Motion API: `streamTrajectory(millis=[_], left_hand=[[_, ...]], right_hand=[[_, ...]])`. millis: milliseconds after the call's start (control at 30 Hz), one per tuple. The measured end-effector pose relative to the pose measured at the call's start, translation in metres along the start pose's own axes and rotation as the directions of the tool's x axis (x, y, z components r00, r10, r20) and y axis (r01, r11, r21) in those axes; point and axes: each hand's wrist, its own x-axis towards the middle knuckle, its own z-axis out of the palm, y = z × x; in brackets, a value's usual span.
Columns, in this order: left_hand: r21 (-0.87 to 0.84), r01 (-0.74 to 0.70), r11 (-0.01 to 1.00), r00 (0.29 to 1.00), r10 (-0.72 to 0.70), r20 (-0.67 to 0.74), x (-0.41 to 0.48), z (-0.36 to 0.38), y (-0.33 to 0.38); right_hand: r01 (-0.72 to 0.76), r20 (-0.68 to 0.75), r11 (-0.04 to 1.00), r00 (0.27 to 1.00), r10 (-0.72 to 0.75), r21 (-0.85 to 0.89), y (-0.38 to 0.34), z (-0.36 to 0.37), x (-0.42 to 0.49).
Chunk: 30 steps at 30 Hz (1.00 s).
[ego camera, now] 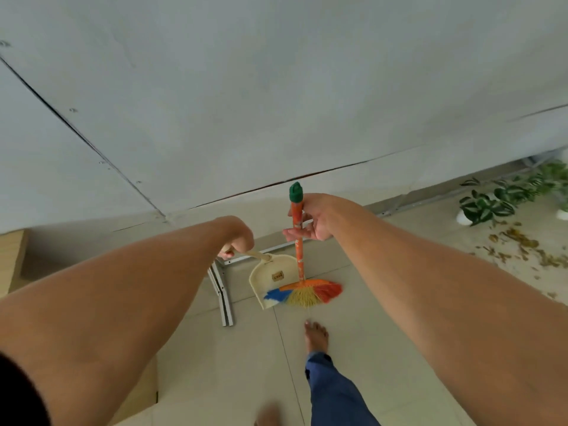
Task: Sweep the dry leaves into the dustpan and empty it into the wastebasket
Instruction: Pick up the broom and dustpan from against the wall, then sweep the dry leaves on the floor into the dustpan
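My left hand (238, 238) grips the handle of a cream dustpan (272, 276), which hangs tilted above the tiled floor. My right hand (310, 218) holds the orange stick of a small broom (298, 241) with a green cap; its blue, yellow and red bristles (307, 293) overlap the dustpan's lower edge. Dry brown leaves (522, 244) lie scattered on the floor at the far right, well away from both tools. No wastebasket is in view.
A grey panelled wall (276, 87) fills the upper view. White metal rails (222, 290) lie on the floor below the dustpan. Potted green plants (491, 201) stand at the right by the wall. A wooden piece (12, 256) sits at left. My bare foot (316, 335) steps forward.
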Motion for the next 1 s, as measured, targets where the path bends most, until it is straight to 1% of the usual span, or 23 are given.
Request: streamTrajectory(millis=[133,200,233,300,367,467,500,600,667,767,900,1000], left_hand=[[-0.104,0.064,0.992,0.997,-0.059,0.052,-0.023,0.043,-0.036],[-0.247,0.086,0.965,0.994,-0.067,0.084,-0.037,0.061,-0.053],[-0.348,0.097,0.933,0.993,-0.066,0.1,-0.046,0.071,-0.06],[-0.565,0.137,0.814,0.986,-0.055,0.16,-0.062,0.094,-0.072],[-0.733,0.185,0.655,0.975,-0.031,0.219,-0.073,0.116,-0.076],[-0.861,0.23,0.454,0.968,-0.02,0.249,-0.084,0.142,-0.063],[-0.886,0.243,0.395,0.966,-0.015,0.259,-0.09,0.15,-0.053],[-0.936,0.276,0.218,0.96,-0.005,0.281,-0.117,0.176,-0.01],[-0.95,0.291,0.118,0.956,0.008,0.294,-0.133,0.196,0.02],[-0.949,0.315,0.012,0.948,0.027,0.316,-0.149,0.227,0.063],[-0.924,0.361,-0.122,0.932,0.082,0.353,-0.17,0.269,0.12],[-0.903,0.39,-0.181,0.921,0.101,0.377,-0.187,0.301,0.162]], right_hand=[[-0.004,-0.041,0.989,0.999,0.01,0.145,0.049,-0.003,-0.043],[-0.003,-0.07,0.98,0.997,0.018,0.198,0.073,-0.006,-0.062],[-0.003,-0.083,0.974,0.996,0.022,0.225,0.084,-0.008,-0.071],[0.002,-0.094,0.962,0.995,0.024,0.272,0.108,-0.016,-0.087],[0.023,-0.115,0.952,0.993,0.013,0.305,0.133,-0.028,-0.102],[0.064,-0.182,0.938,0.983,0.0,0.341,0.173,-0.052,-0.114],[0.067,-0.195,0.938,0.981,0.001,0.339,0.188,-0.061,-0.114],[0.033,-0.174,0.956,0.985,0.019,0.293,0.236,-0.09,-0.115],[0.051,-0.18,0.956,0.984,0.002,0.288,0.265,-0.109,-0.124],[0.127,-0.19,0.927,0.98,-0.062,0.352,0.312,-0.138,-0.144],[0.176,-0.175,0.854,0.979,-0.101,0.49,0.379,-0.189,-0.171],[0.191,-0.152,0.828,0.98,-0.129,0.527,0.432,-0.229,-0.197]])
